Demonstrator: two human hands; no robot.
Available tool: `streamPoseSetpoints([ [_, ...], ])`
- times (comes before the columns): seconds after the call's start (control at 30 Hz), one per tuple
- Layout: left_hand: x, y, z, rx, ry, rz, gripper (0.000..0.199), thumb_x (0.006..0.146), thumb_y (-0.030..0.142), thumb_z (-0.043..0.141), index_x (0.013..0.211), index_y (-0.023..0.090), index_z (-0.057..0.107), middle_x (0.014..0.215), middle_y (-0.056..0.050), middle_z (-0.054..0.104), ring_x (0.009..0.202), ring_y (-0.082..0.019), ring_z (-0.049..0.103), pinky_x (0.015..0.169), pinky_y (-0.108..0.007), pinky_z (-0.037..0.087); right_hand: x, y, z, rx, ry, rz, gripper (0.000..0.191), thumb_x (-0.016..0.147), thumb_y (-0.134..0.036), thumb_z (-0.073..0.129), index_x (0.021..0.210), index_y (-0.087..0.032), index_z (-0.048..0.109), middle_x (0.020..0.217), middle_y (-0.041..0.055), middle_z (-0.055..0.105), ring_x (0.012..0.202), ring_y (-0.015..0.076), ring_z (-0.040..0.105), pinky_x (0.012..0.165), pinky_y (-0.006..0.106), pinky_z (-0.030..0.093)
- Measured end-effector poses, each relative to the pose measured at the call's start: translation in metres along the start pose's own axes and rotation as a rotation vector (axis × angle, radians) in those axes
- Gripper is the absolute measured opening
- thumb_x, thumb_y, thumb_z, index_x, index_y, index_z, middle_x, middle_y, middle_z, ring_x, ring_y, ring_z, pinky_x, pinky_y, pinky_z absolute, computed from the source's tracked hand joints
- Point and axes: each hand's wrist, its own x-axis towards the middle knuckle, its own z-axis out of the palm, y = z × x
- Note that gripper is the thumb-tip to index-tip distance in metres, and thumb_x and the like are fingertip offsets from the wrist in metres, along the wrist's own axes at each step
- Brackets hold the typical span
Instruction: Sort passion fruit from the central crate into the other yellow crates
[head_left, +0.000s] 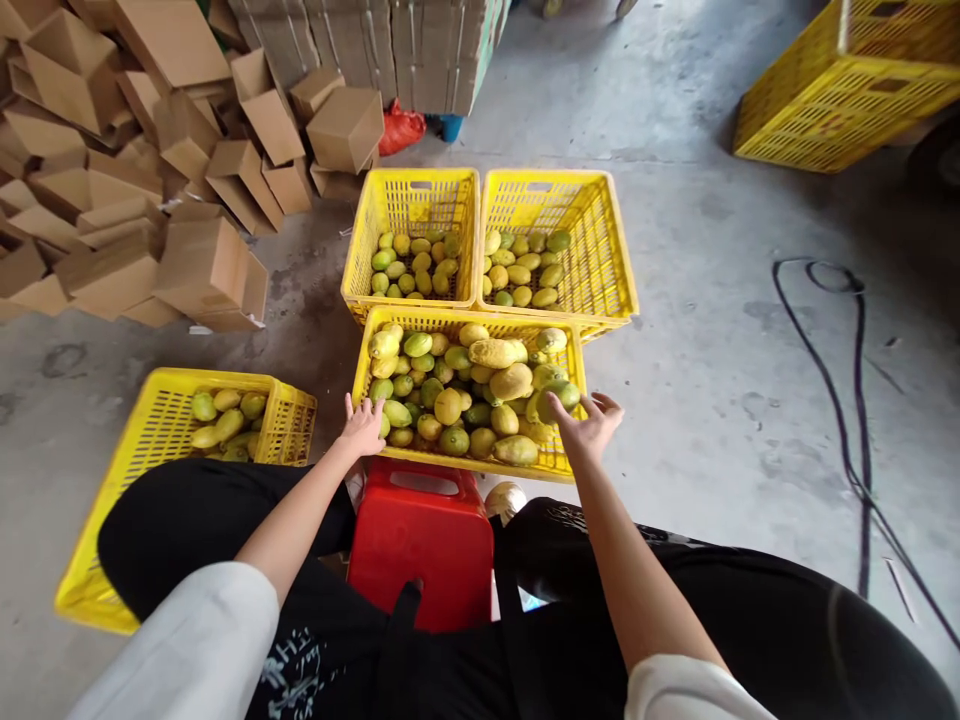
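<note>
Head camera view: the right hand (589,425) pinches a green, oval fruit (562,397) between thumb and fingers, at the right end of a long yellow plastic crate (559,460) with lots of yellow and green fruits (448,407) in it. The left hand (364,427) has its fingers spread at the left edge and grips nothing. Two more yellow plastic crates (600,235) sit just behind, and a red plastic stool (420,545) is in front

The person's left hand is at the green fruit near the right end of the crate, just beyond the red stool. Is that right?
Not quite: it's the right hand at the green fruit, as the head view shows. The crate is indeed just beyond the red stool.
</note>
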Motion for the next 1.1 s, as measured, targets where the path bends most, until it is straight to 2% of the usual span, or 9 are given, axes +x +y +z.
streamPoseSetpoints([
  [0.07,0.003,0.000,-0.006,-0.064,-0.020,-0.007,0.082,0.059,0.015,0.069,0.137,0.003,0.046,0.134,-0.032,0.053,0.130,-0.048,0.048,0.115,-0.066,-0.003,0.008,-0.028,-0.008,0.220,-0.133,0.084,0.059,0.060,-0.073,0.073,0.079,-0.017,0.067,0.093,0.0087,0.058,0.092,0.0292,0.059,0.080,0.043,0.051],
  [0.17,0.010,-0.002,-0.012,-0.171,-0.005,-0.016,0.074,0.052,0.014,0.073,0.123,0.007,0.052,0.124,-0.029,0.060,0.126,-0.049,0.051,0.114,-0.068,0.000,0.009,-0.071,-0.018,0.491,-0.310,0.203,0.052,0.067,-0.070,0.071,0.070,-0.019,0.061,0.064,0.0004,0.054,0.072,0.0221,0.059,0.065,0.035,0.051],
  [0.3,0.017,0.001,-0.026,-0.371,0.058,-0.017,0.067,0.054,0.025,0.078,0.114,0.017,0.050,0.114,-0.018,0.066,0.124,-0.046,0.053,0.114,-0.065,0.013,0.001,-0.118,-0.035,0.954,-0.484,0.391,0.039,0.074,-0.058,0.071,0.087,-0.022,0.065,0.080,0.0044,0.069,0.078,0.0207,0.067,0.067,0.031,0.057],
  [0.43,0.012,0.026,-0.066,-0.596,0.093,0.047,0.078,0.050,0.037,0.086,0.117,0.021,0.049,0.116,-0.015,0.062,0.119,-0.040,0.057,0.105,-0.051,0.039,0.001,-0.151,-0.065,1.159,-0.788,0.676,0.040,0.071,-0.048,0.074,0.102,-0.024,0.065,0.092,0.0061,0.075,0.079,0.0202,0.071,0.063,0.029,0.063],
  [0.6,-0.028,0.057,-0.135,-0.842,0.070,0.307,0.082,0.048,0.036,0.091,0.119,0.024,0.053,0.111,-0.009,0.062,0.116,-0.033,0.059,0.105,-0.049,0.041,0.006,-0.176,-0.094,1.252,-0.882,0.589,0.047,0.069,-0.029,0.076,0.114,-0.026,0.062,0.103,0.0039,0.077,0.089,0.0216,0.074,0.079,0.033,0.066],
  [0.7,-0.052,0.064,-0.151,-1.127,0.019,0.372,0.081,0.051,0.032,0.092,0.122,0.025,0.054,0.105,-0.006,0.065,0.109,-0.029,0.063,0.101,-0.046,0.045,-0.003,-0.184,-0.094,1.236,-0.991,0.531,0.055,0.066,-0.027,0.079,0.118,-0.026,0.061,0.102,0.0041,0.077,0.094,0.0247,0.075,0.085,0.037,0.064],
  [0.8,-0.061,0.075,-0.148,-1.530,-0.019,0.307,0.071,0.055,0.032,0.091,0.116,0.023,0.057,0.094,-0.005,0.067,0.094,-0.025,0.067,0.090,-0.042,0.052,-0.022,-0.194,-0.086,1.203,-1.085,0.557,0.053,0.066,-0.027,0.081,0.116,-0.025,0.063,0.099,0.0045,0.078,0.092,0.0250,0.075,0.084,0.037,0.064],
  [0.93,-0.062,0.100,-0.141,-1.993,-0.031,0.124,0.047,0.072,0.049,0.079,0.102,0.017,0.064,0.092,-0.008,0.071,0.089,-0.024,0.069,0.083,-0.037,0.057,-0.048,-0.211,-0.076,1.181,-1.145,0.644,0.043,0.066,-0.030,0.084,0.105,-0.024,0.067,0.095,0.0023,0.078,0.079,0.0203,0.075,0.073,0.031,0.064],
  [1.1,-0.069,0.111,-0.138,-2.227,-0.135,-0.163,0.044,0.090,0.055,0.049,0.101,0.016,0.065,0.086,-0.010,0.072,0.075,-0.025,0.070,0.073,-0.042,0.060,-0.060,-0.219,-0.067,1.187,-1.207,0.756,0.041,0.071,-0.048,0.078,0.099,-0.019,0.069,0.085,0.0053,0.076,0.071,0.0206,0.072,0.067,0.033,0.063],
])
